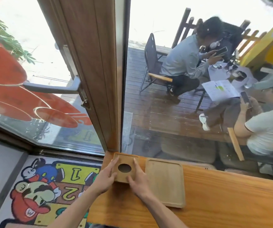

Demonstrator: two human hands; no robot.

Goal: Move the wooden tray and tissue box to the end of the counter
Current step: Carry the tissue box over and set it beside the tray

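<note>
A square wooden tissue box [125,161] with a round dark hole in its top stands at the left end of the wooden counter [223,199], close to the window. My left hand [107,176] presses on its left side and my right hand [138,177] on its right side, so both grip the box between them. Just to the right of the box lies the flat wooden tray [165,183], pale with a raised rim, touching or nearly touching my right hand.
A wooden window post [99,79] rises right behind the box, with glass on both sides. The counter's left edge drops to a floor mat with cartoon figures [38,191]. Outside the glass, two people sit at a table [223,86].
</note>
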